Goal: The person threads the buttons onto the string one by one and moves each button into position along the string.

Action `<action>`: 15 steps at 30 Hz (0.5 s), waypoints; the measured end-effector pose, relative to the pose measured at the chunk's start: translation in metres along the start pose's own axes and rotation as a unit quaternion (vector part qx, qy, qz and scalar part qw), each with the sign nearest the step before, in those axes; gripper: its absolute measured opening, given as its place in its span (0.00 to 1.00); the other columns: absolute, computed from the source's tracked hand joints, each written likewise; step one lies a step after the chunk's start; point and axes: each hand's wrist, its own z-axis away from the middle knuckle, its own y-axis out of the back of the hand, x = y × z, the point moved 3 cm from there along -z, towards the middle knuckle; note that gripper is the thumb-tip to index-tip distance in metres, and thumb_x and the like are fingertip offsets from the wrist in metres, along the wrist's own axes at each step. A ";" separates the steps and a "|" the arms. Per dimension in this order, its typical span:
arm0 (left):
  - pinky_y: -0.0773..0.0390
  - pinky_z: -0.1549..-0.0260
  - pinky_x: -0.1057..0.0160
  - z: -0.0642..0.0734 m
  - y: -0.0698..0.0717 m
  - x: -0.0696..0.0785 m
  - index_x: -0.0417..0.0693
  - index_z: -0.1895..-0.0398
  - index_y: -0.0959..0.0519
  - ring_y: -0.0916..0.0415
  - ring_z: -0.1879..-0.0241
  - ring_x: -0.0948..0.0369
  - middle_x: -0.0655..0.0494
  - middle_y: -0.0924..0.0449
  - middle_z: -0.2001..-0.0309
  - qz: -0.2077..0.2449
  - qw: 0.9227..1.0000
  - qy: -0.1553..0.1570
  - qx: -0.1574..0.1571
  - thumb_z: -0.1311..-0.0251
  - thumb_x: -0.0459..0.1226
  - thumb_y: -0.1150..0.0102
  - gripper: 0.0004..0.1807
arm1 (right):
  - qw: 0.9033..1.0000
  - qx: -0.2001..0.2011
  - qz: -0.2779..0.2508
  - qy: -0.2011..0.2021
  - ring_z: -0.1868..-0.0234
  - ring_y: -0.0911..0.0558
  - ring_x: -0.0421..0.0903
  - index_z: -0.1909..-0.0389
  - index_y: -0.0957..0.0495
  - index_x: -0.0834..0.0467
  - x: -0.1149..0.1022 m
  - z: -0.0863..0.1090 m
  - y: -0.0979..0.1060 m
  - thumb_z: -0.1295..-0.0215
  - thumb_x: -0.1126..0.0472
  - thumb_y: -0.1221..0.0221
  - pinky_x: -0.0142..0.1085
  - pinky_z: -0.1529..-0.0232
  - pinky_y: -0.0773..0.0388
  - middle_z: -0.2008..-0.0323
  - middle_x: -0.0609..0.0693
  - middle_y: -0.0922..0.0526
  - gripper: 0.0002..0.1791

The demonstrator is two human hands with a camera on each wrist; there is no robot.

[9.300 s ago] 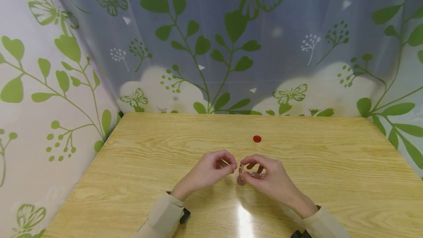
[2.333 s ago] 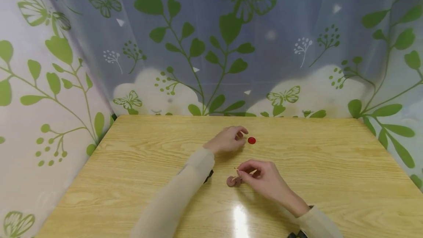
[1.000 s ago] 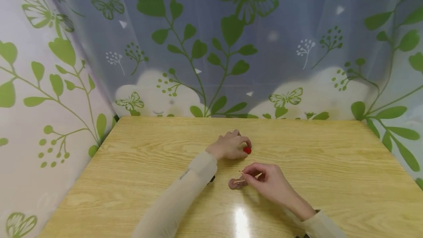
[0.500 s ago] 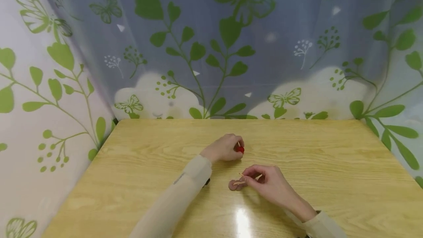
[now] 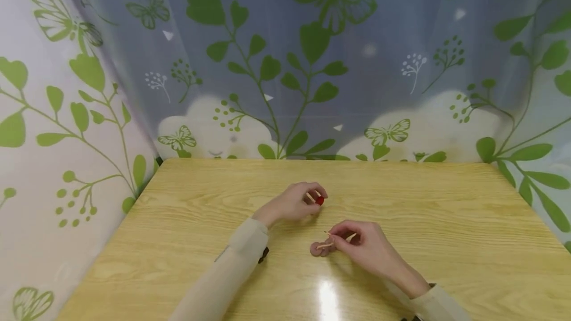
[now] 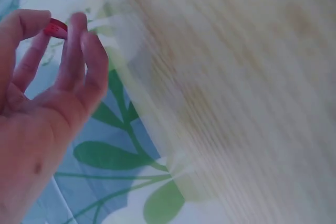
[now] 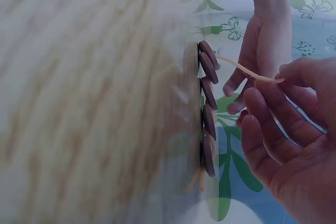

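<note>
My left hand [image 5: 292,203] pinches a small red button [image 5: 319,200] between thumb and fingertips, just above the table. Tiny holes show on the button [image 6: 56,29] in the left wrist view. My right hand [image 5: 368,249] pinches the end of a pale orange string [image 7: 247,70] between thumb and index finger. That string runs to several brown buttons [image 7: 208,95], which lie overlapping in a row on the table. Another loose end of string hangs out at the row's other end. In the head view, the right fingers partly hide the brown buttons [image 5: 315,249].
The wooden table [image 5: 200,197] bears a bright reflection near its front. A patterned curtain [image 5: 285,63] stands along the back edge, with more cloth at both sides. Dark straps [image 5: 263,255] sit at the sleeve cuffs.
My left hand reached to the red button at the back, picked it up and has brought it left and nearer. The right hand stays by the brown buttons, still holding the string.
</note>
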 end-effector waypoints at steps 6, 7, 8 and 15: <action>0.17 0.54 0.65 0.016 0.003 0.003 0.42 0.40 0.22 0.16 0.55 0.62 0.50 0.19 0.48 0.107 0.994 -0.004 0.006 0.33 0.32 0.38 0.19 | 1.000 -0.006 -0.006 0.011 0.67 0.18 0.31 0.61 0.12 0.54 -0.001 -0.001 0.000 0.32 0.61 0.34 0.29 0.69 0.18 0.64 0.45 0.09 0.03; 0.17 0.54 0.66 0.018 0.003 0.004 0.42 0.40 0.22 0.16 0.55 0.61 0.49 0.19 0.48 0.116 0.993 -0.006 0.007 0.33 0.32 0.38 0.19 | 1.000 -0.006 -0.006 0.012 0.67 0.18 0.31 0.61 0.12 0.54 -0.001 -0.001 0.000 0.32 0.61 0.34 0.29 0.69 0.18 0.64 0.45 0.09 0.03; 0.17 0.54 0.66 0.019 0.004 0.004 0.41 0.40 0.23 0.15 0.55 0.60 0.48 0.19 0.48 0.124 0.992 -0.010 0.008 0.33 0.32 0.37 0.19 | 1.000 -0.005 -0.005 0.013 0.67 0.18 0.31 0.61 0.12 0.54 -0.001 -0.001 0.000 0.32 0.60 0.34 0.30 0.69 0.19 0.64 0.45 0.09 0.03; 0.17 0.53 0.67 0.033 0.005 0.006 0.37 0.42 0.22 0.14 0.53 0.48 0.35 0.21 0.45 0.159 0.987 -0.026 0.016 0.32 0.31 0.38 0.17 | 1.000 -0.004 -0.003 0.014 0.67 0.18 0.31 0.61 0.12 0.54 -0.003 -0.001 0.001 0.31 0.59 0.35 0.30 0.69 0.18 0.64 0.44 0.09 0.04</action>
